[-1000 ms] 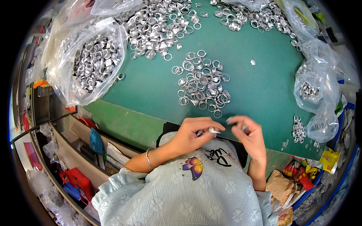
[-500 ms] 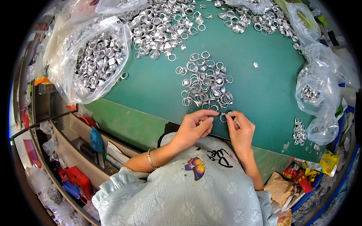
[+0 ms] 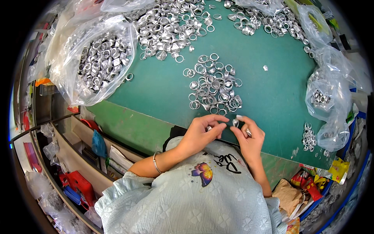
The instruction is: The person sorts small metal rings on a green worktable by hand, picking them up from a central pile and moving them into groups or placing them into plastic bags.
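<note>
My left hand (image 3: 200, 134) pinches a small silver ring between thumb and fingers at the near edge of the green table (image 3: 156, 89). My right hand (image 3: 247, 136) is close beside it, holding a silver ring (image 3: 235, 123) at its fingertips, with another metal piece showing against the palm. Just beyond both hands lies a loose pile of silver rings (image 3: 212, 87) on the green surface.
A clear plastic bag full of rings (image 3: 97, 62) lies at the left. A wide heap of rings (image 3: 171, 27) covers the far side. More bags with rings (image 3: 325, 101) sit at the right, with a small cluster of rings (image 3: 309, 137) beside them. Shelves with clutter are below left.
Both hands have moved forward from my chest to the table's near edge by the ring pile, and stay close together around the rings.
</note>
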Available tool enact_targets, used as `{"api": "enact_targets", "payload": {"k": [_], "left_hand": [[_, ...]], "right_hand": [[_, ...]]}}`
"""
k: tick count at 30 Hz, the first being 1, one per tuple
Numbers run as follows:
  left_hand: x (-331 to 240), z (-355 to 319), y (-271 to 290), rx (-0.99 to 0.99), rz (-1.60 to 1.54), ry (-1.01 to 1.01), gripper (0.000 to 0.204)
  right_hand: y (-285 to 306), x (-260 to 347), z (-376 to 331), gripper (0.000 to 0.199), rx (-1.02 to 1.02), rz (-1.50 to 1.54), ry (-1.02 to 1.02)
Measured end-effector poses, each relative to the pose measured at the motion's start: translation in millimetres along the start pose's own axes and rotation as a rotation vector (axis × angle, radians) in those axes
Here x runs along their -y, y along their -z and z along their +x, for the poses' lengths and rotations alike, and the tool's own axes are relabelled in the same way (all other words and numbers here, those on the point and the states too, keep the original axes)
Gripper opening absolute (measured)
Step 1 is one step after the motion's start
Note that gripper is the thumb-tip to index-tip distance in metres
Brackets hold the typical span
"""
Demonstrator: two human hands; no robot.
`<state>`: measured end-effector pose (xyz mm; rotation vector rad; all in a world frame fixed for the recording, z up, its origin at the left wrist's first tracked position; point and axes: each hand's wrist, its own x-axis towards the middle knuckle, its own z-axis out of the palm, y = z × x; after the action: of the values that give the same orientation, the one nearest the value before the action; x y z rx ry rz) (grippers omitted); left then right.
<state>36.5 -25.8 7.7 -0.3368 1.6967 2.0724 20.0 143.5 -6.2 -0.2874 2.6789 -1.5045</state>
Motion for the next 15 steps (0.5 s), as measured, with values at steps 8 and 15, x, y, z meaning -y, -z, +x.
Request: {"api": "enact_targets", "payload": {"k": [8,15], "left_hand": [[-5.5,-1.4,2.2,0.333,-0.306,0.109,0.026],[-3.4,-1.4,-0.4,0.304,-0.260,0.040,0.026]], "right_hand": [[3.5,4.9,-6.9,0.031,0.064,0.651,-0.093],[2.6,1.0,-7.9,0.034,0.079,0.679,-0.018]]}}
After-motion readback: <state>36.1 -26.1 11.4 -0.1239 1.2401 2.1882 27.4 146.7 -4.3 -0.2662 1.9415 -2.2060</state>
